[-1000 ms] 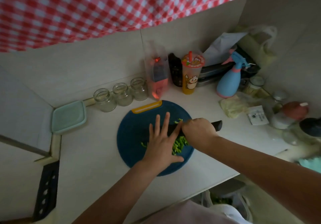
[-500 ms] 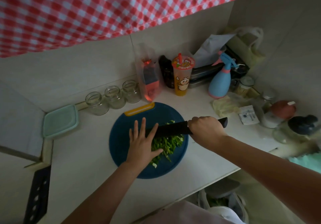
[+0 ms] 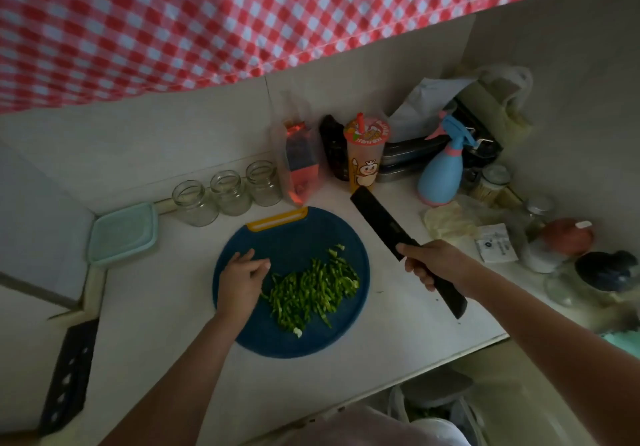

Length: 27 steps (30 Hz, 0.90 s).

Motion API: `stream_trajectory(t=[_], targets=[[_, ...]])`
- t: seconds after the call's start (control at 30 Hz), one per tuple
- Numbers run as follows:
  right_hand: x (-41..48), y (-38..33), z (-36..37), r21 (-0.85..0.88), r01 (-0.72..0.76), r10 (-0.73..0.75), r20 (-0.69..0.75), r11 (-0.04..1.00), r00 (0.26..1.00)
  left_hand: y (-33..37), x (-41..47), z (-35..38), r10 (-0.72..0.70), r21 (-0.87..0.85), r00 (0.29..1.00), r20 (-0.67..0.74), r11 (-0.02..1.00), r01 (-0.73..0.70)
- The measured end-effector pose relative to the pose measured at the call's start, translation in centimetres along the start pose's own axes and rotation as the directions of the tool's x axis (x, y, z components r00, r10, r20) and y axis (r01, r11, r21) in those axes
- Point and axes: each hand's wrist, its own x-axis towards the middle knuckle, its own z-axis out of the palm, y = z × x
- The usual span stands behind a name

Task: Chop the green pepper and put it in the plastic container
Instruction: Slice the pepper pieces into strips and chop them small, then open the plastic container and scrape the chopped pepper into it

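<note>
A pile of chopped green pepper point(image 3: 311, 288) lies on the round blue cutting board point(image 3: 294, 237) with its yellow handle at the far side. My left hand point(image 3: 240, 281) rests on the board just left of the pile, fingers loosely curled and holding nothing. My right hand point(image 3: 434, 263) grips the handle of a black knife point(image 3: 382, 222), lifted off the board to its right, blade pointing toward the back wall. A pale green lidded plastic container point(image 3: 121, 234) sits at the counter's left corner.
Three empty glass jars point(image 3: 228, 194) line the wall behind the board. A clear bag, a cartoon cup point(image 3: 365, 154), a blue spray bottle point(image 3: 441, 172), jars and packets crowd the back right. A black knife block point(image 3: 67, 376) lies at the left.
The knife has lifted off the pepper pile and swung right and up, away from the board. My left hand drew back to the left, and its fingers curled.
</note>
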Motion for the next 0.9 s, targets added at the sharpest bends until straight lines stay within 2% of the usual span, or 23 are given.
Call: stream_trajectory(t=[0.07,0.13,0.2,0.27,0.3,0.4,0.53,0.63,0.77,0.9], targets=[[0.8,0.6,-0.1,0.036,-0.025,0.026,-0.040,0.999,0.999,0.1,-0.5,0.1,-0.053,-0.041,0.998,-0.019,0.998,0.052],[1.4,1.1,-0.2,-0.045,-0.009,0.004,-0.114,0.999,0.993,0.0,-0.9,0.2,-0.117,0.013,0.993,0.018,0.993,0.117],[2.0,1.8,-0.1,-0.249,0.024,-0.080,-0.217,0.968,0.973,-0.6,-1.2,0.7,-0.197,0.038,0.977,0.079,0.980,0.194],[2.6,2.6,0.1,-0.505,0.025,-0.193,-0.283,0.863,0.940,-1.1,-1.6,1.2,-0.244,0.063,0.956,0.163,0.970,0.236],[2.8,2.9,0.4,-0.578,0.024,-0.236,-0.296,0.816,0.926,-1.3,-1.9,1.4,-0.250,0.083,0.948,0.195,0.968,0.238],[3.7,3.6,1.3,-0.646,0.050,-0.309,-0.295,0.762,0.904,-1.6,-2.0,1.6,-0.264,0.144,0.934,0.241,0.961,0.234],[4.8,4.2,2.2,-0.676,0.003,-0.286,-0.308,0.737,0.907,-1.1,-1.8,1.2,-0.287,0.209,0.918,0.274,0.949,0.234],[5.5,4.3,2.6,-0.740,-0.022,-0.299,-0.299,0.672,0.906,-0.6,-1.6,0.9,-0.319,0.223,0.911,0.260,0.938,0.265],[5.9,3.6,3.0,-0.851,-0.025,-0.320,-0.225,0.525,0.920,0.4,-1.4,0.6,-0.299,0.189,0.915,0.270,0.948,0.254],[5.9,1.9,3.4,-0.939,-0.056,-0.271,-0.154,0.338,0.950,0.2,-0.5,-0.5,-0.287,0.211,0.916,0.281,0.949,0.233]])
